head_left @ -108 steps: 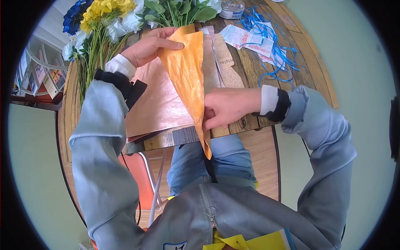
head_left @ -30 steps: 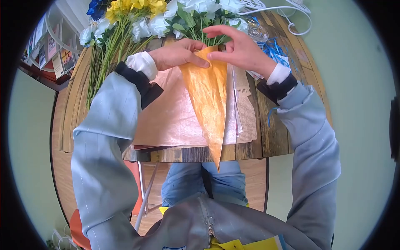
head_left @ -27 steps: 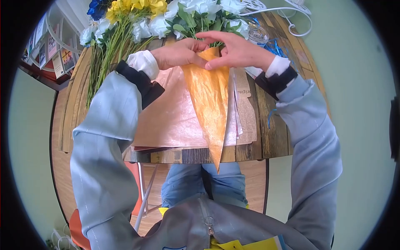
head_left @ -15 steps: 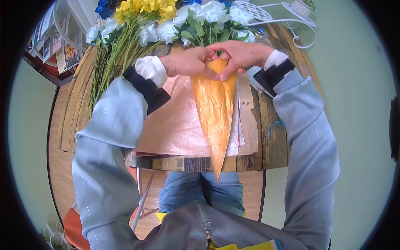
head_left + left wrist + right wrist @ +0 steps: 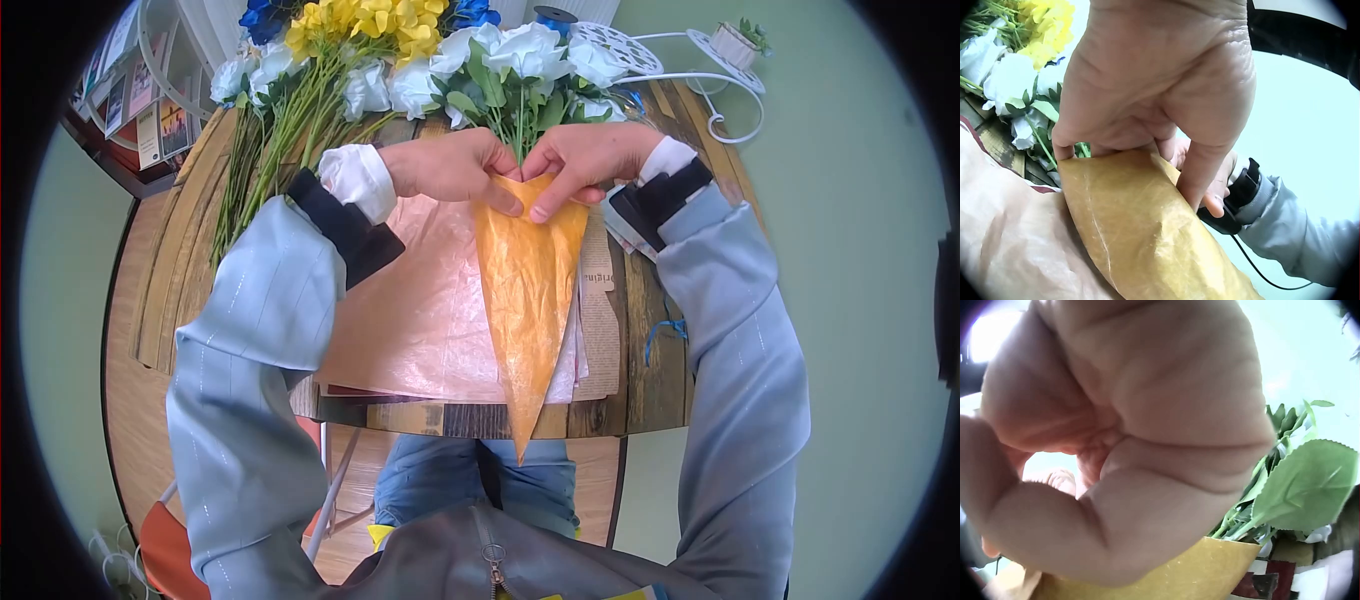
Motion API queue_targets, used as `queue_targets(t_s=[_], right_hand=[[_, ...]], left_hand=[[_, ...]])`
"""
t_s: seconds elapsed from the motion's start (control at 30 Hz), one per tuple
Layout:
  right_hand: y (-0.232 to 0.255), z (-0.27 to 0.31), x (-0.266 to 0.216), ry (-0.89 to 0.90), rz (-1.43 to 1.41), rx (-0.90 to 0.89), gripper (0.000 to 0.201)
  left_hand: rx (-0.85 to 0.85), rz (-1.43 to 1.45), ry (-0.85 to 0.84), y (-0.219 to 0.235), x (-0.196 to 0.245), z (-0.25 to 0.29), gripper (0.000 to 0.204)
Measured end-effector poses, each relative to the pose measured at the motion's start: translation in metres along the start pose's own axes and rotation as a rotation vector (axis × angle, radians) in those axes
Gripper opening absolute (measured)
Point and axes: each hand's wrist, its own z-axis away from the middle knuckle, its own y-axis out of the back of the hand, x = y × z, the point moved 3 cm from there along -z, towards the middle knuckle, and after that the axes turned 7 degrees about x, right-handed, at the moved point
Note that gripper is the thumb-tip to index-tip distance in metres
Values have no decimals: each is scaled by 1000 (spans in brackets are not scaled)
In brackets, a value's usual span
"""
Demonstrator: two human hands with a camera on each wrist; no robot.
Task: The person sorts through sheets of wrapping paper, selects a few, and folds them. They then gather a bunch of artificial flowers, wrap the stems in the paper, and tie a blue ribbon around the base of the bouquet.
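An orange-gold paper cone hangs point down over the table's front edge. My left hand pinches its upper left rim, thumb on the front and fingers behind or inside. Beside it my right hand pinches the upper right rim, the thumb close to the left thumb. In the left wrist view the left hand grips the edge of the yellow paper. The right wrist view shows the curled right hand over the paper rim, with green leaves beyond.
Pink paper sheets and newsprint paper lie under the cone. White roses are behind the hands, yellow flowers and long stems at left. A white metal stand and blue ribbon are at right.
My right hand has come up from the cone's side to its top and closed on the rim beside my left hand. The cone now faces forward, and the view has shifted, showing more of the table's back.
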Motion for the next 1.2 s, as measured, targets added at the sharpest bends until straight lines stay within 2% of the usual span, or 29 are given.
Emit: queue_targets(t_s=[0.03, 0.13, 0.2, 0.27, 0.3, 0.37, 0.4, 0.47, 0.5, 0.57, 0.7, 0.77, 0.8, 0.93, 1.0, 1.2], right_hand=[[1, -1, -3, -8, 39, -4, 27], [-1, -6, -6, 18, 146, -61, 18], [-2, -7, -2, 28, 158, -33, 21], [0, -5, 3, 77, 176, 11, 21], [0, -1, 4, 64, 170, 17, 18], [-1, 7, 3, 51, 117, 30, 17], [-1, 11, -1, 54, 103, 2, 19], [0, 15, -2, 42, 80, 8, 19], [0, 17, -3, 30, 51, 12, 19], [1, 19, -10, 16, 63, 7, 18], [1, 17, -8, 22, 3, -33, 17], [3, 18, -11, 46, 2, -40, 18], [4, 16, -7, 74, 5, -64, 20], [9, 15, -11, 51, -40, -65, 16], [12, 14, -11, 74, -89, -63, 18], [13, 10, -18, 24, -88, -29, 12]], left_hand=[[5, 13, -15, 0, 0, -1, 23], [12, -2, -6, -3, -2, -2, 24], [27, -36, 17, -9, -9, 2, 26], [561, -423, -288, -16, -10, 16, 41], [569, -428, -291, -23, -11, 22, 41], [827, -36, -58, -27, -22, 36, 59], [832, -36, -60, -31, -17, 44, 59], [592, 732, 358, -44, -15, 58, 68], [593, 734, 358, -45, -14, 59, 68], [345, 925, 577, -56, -19, 60, 69], [224, 1081, 582, -64, -22, 52, 66], [107, 1158, 424, -67, -18, 46, 77], [85, 1180, 420, -70, -20, 44, 74], [79, 1193, 423, -80, -23, 39, 72], [120, 1249, 324, -88, -24, 38, 70], [18, 1414, 341, -96, -11, 40, 65]])
